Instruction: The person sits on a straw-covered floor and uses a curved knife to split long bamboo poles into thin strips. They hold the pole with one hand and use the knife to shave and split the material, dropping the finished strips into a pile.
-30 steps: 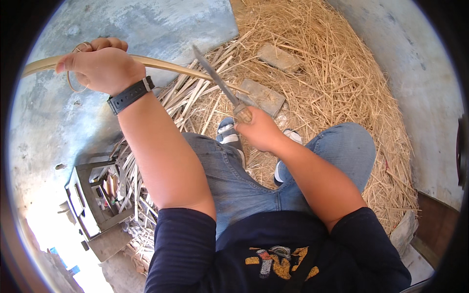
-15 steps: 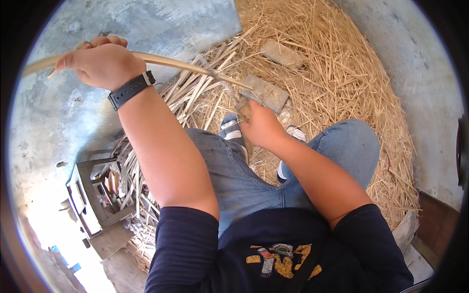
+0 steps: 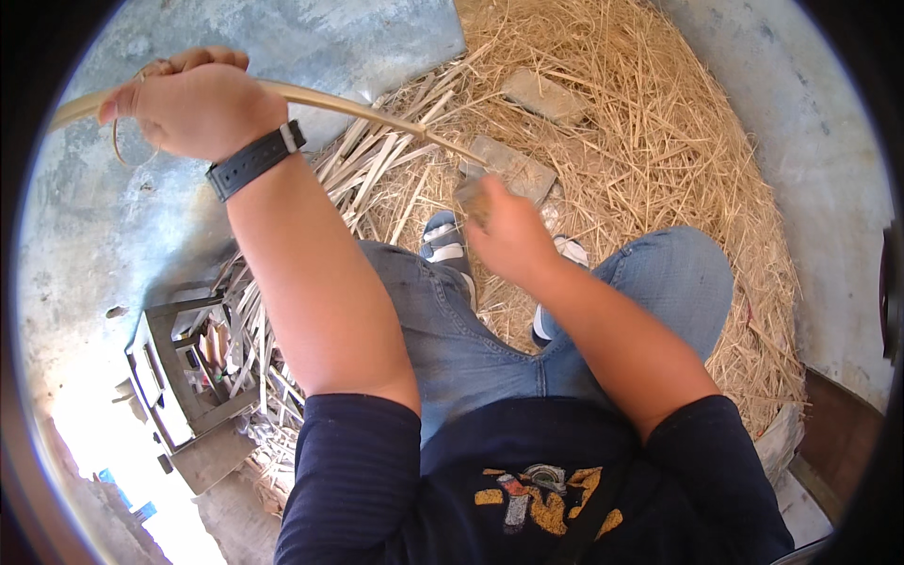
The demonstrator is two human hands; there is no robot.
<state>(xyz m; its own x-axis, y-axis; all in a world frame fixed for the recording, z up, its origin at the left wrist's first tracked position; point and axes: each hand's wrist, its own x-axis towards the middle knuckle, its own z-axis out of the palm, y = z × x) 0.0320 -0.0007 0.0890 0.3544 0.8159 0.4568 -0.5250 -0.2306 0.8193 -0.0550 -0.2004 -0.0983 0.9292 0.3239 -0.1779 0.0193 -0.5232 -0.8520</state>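
Note:
My left hand (image 3: 193, 104), raised at the upper left, is closed round a long pale bamboo strip (image 3: 348, 106). The strip slants from the far left down toward the middle, its right end close to my right hand. A thin curled shaving (image 3: 117, 141) hangs beside my left fingers. My right hand (image 3: 508, 231) is closed round a short, blocky brownish tool (image 3: 471, 196). Motion blurs that tool, and its exact kind does not show. Under the strip's right end, a flat grey block (image 3: 527, 174) lies on the straw-like shavings.
Shavings (image 3: 659, 160) cover the floor, with a second block (image 3: 544, 96) farther off. Split strips (image 3: 372, 174) lie to the left. A wooden box (image 3: 202, 414) of odds and ends stands at the lower left. Walls (image 3: 791, 122) rise on both sides; my feet are below the right hand.
My right hand and its tool have shifted slightly upward. My left hand has moved a little with the strip, and the thin shaving beside it now curls into a loop.

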